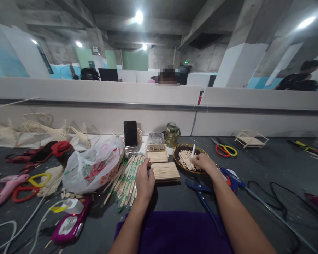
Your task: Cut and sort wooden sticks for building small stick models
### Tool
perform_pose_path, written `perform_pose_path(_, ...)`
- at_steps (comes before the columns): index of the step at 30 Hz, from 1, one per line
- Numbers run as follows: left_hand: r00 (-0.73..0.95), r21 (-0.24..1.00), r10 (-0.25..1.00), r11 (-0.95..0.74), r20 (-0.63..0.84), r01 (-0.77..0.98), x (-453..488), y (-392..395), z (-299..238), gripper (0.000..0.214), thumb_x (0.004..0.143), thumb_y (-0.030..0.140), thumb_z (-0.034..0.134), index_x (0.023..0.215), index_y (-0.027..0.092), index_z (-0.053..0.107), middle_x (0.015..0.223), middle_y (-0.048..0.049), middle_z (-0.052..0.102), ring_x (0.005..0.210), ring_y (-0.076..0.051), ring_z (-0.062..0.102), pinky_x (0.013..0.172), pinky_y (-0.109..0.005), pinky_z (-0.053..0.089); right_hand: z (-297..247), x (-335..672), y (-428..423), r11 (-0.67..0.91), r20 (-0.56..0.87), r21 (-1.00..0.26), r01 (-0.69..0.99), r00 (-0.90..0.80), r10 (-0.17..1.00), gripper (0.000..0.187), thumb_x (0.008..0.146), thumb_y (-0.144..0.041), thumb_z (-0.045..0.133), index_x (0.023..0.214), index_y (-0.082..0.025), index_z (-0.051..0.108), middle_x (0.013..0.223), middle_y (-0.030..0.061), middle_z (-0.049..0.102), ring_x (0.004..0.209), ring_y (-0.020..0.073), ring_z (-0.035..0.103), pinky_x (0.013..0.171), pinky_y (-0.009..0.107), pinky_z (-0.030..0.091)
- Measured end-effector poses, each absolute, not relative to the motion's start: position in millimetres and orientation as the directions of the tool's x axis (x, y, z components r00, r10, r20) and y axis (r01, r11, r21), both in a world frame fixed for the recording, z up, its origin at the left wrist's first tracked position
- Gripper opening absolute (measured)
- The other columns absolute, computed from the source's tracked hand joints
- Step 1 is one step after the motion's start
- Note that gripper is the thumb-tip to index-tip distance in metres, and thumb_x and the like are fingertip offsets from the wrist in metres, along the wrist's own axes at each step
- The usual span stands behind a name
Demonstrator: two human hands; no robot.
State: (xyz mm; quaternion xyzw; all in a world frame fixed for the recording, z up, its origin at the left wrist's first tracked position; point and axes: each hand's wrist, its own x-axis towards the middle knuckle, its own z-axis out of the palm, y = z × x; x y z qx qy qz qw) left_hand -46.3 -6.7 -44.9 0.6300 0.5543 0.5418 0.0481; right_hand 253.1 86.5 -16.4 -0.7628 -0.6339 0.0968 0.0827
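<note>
My left hand (145, 180) lies at the left end of a small flat panel of pale wooden sticks (165, 171), its fingers loosely stretched and the thumb by the panel's edge. Just behind the panel stands a small bench-like piece of the same sticks (157, 154). My right hand (204, 163) reaches into a round basket (178, 147) of short, loose wooden sticks (187, 160), fingers pinched together. A slim white stick-like thing (193, 151) rises right at those fingertips; I cannot tell whether they hold it or some of the sticks.
Paper-wrapped chopsticks (129, 176) and a plastic bag (95, 165) lie left. Dark blue pliers (201, 197) and a blue glue gun (233, 181) are near my right forearm. Scissors (225, 150), a green jug (172, 134) and a phone (130, 133) stand farther back.
</note>
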Motion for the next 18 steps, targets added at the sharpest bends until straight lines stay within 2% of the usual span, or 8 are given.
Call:
perform_pose_path(3,-0.196,0.664,0.761,-0.372,0.619,0.649,-46.2,-6.7,-45.0,0.04,0.085,0.009,0.049,0.124,0.016,0.052,0.106,-0.0097,0.067,0.101,-0.024,0.06,0.093,-0.042,0.047,-20.4,236.9,89.1,-0.174,-0.075,-0.222,0.959,0.161,0.984,0.042,0.077,-0.057,0.061,0.089,-0.017,0.071,0.094,0.014,0.073,0.088,0.0268,0.068,0.071,0.031,0.047)
perform_pose_path(5,-0.19,0.665,0.767,-0.37,0.612,0.649,-46.4,-7.1,-45.0,0.041,0.085,0.009,0.05,0.125,0.016,0.052,0.106,-0.0097,0.067,0.101,-0.024,0.06,0.092,-0.042,0.047,-20.1,232.4,92.1,-0.18,-0.087,-0.206,0.962,0.165,0.982,0.038,0.077,-0.051,0.063,0.092,-0.017,0.07,0.097,0.0146,0.072,0.091,0.0275,0.068,0.072,0.031,0.047)
perform_pose_path(9,-0.184,0.662,0.767,-0.375,0.615,0.649,-46.8,-7.8,-44.7,0.039,0.086,0.01,0.05,0.124,0.016,0.052,0.105,-0.0096,0.067,0.1,-0.024,0.06,0.092,-0.041,0.047,-15.6,242.0,97.3,-0.207,-0.099,-0.176,0.962,0.192,0.976,0.018,0.076,-0.028,0.062,0.085,-0.016,0.072,0.094,0.0159,0.073,0.088,0.026,0.069,0.067,0.028,0.045)
perform_pose_path(11,-0.18,0.659,0.766,-0.379,0.618,0.649,-46.7,-8.0,-44.7,0.039,0.086,0.01,0.05,0.124,0.016,0.053,0.104,-0.0094,0.067,0.1,-0.023,0.06,0.092,-0.041,0.047,-13.7,251.8,98.1,-0.205,-0.102,-0.174,0.963,0.189,0.977,0.013,0.075,-0.023,0.062,0.079,-0.015,0.072,0.089,0.0151,0.073,0.082,0.024,0.069,0.062,0.026,0.043)
perform_pose_path(15,-0.164,0.654,0.767,-0.389,0.62,0.648,-46.5,-7.8,-46.0,0.037,0.086,0.01,0.05,0.123,0.016,0.053,0.105,-0.0096,0.067,0.101,-0.024,0.06,0.093,-0.042,0.046,-11.0,268.8,96.7,-0.157,-0.114,-0.206,0.966,0.136,0.984,0.017,0.079,-0.027,0.061,0.068,-0.018,0.071,0.07,0.0071,0.072,0.064,0.016,0.065,0.054,0.021,0.039)
perform_pose_path(18,-0.159,0.654,0.771,-0.39,0.617,0.648,-46.4,-7.3,-47.1,0.037,0.087,0.01,0.05,0.123,0.016,0.053,0.105,-0.0097,0.067,0.1,-0.024,0.06,0.093,-0.042,0.047,-7.6,272.2,96.4,-0.13,-0.067,-0.205,0.97,0.119,0.991,0.022,0.083,-0.033,0.058,0.075,-0.019,0.073,0.074,0.0064,0.072,0.067,0.016,0.065,0.056,0.021,0.04)
